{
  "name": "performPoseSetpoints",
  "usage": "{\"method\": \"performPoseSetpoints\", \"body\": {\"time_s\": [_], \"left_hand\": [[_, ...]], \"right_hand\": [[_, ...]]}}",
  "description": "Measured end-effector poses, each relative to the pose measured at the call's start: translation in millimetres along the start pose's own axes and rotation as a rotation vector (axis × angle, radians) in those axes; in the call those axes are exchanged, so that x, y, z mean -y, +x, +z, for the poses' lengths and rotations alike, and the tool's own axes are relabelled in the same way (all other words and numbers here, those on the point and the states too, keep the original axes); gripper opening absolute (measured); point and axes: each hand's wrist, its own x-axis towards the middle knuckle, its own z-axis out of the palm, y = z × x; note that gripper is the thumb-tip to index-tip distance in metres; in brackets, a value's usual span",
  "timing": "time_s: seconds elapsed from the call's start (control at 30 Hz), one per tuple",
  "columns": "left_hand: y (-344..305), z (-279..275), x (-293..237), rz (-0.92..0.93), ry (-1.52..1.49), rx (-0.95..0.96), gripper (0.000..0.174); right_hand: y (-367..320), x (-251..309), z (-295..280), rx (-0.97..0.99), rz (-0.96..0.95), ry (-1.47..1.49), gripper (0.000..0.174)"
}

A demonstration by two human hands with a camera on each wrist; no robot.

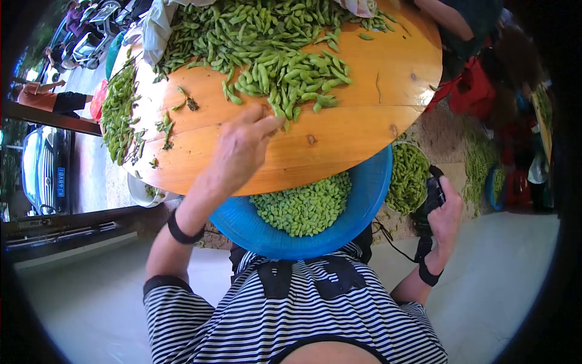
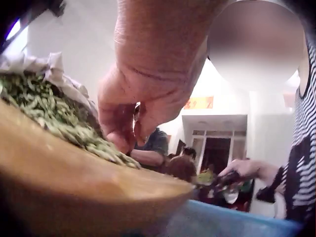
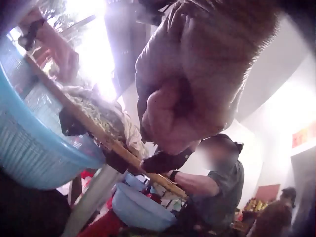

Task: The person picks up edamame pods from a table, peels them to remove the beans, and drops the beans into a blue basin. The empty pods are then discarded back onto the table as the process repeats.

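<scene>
A big heap of green bean pods [image 1: 273,60] covers the far part of a round wooden table [image 1: 357,115]. My left hand [image 1: 271,121] reaches to the heap's near edge. In the left wrist view its thumb and forefinger [image 2: 123,138] pinch together on a pod at that edge. A blue basin [image 1: 371,200] of trimmed pods [image 1: 303,206] sits on my lap under the table's rim. My right hand [image 1: 441,195] hangs right of the basin, curled round a black tool [image 1: 434,189]. Its fist [image 3: 168,123] fills the right wrist view.
A mesh basket of pods [image 1: 409,176] stands on the floor at the right. More pods lie along the table's left rim [image 1: 118,109], with a white bowl [image 1: 140,192] below. Another person's arm [image 1: 445,18] rests at the far right of the table. A parked car [image 1: 42,170] is at the left.
</scene>
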Motion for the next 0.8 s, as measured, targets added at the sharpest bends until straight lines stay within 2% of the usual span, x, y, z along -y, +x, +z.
{"method": "performPoseSetpoints", "body": {"time_s": [0.03,0.07,0.1,0.13,0.27,0.33,0.37,0.47,0.53,0.57,0.6,0.63,0.67,0.73,0.77,0.8], "left_hand": [[9,0,5,0.061,0.13,-0.053,0.027],[14,1,8,0.063,0.131,-0.054,0.027],[18,2,11,0.073,0.164,-0.001,0.027],[21,4,12,0.082,0.196,0.051,0.027],[21,5,11,0.095,0.271,0.051,0.024],[12,10,8,0.046,0.225,0.037,0.008],[10,12,12,0.048,0.225,0.038,0.008],[2,7,19,0.013,0.223,0.041,0.012],[-2,3,16,0.005,0.068,-0.051,0.021],[-4,2,16,0.007,0.068,-0.051,0.021],[-5,3,15,-0.081,0.011,-0.051,0.016],[-7,3,13,-0.169,-0.048,-0.049,0.013],[-9,4,6,-0.167,-0.052,-0.046,0.013],[-14,7,-15,-0.525,-0.705,0.084,0.007],[-17,9,-17,-0.526,-0.709,0.09,0.007],[-19,11,-18,-0.569,-0.867,0.121,0.007]], "right_hand": [[-1,6,1,0.017,0.022,0.112,0.029],[-2,9,1,0.033,0.046,0.224,0.032],[-2,4,11,0.006,0.012,0.262,0.037],[-2,3,14,0.002,0.012,0.263,0.037],[0,27,24,-0.029,-0.066,0.328,0.03],[0,42,23,0.1,-0.107,0.402,0.04],[3,50,25,0.118,-0.126,0.429,0.029],[6,63,37,0.156,-0.197,0.496,0.019],[7,77,39,0.16,-0.237,0.507,0.019],[7,81,40,0.223,-0.248,0.538,0.02],[7,86,42,0.286,-0.259,0.569,0.022],[7,96,47,0.26,-0.259,0.666,0.023],[6,104,50,0.258,-0.255,0.663,0.023],[5,116,55,0.324,-0.181,0.783,0.022],[6,117,64,0.343,-0.194,0.848,0.019],[7,120,68,0.343,-0.189,0.845,0.019]]}}
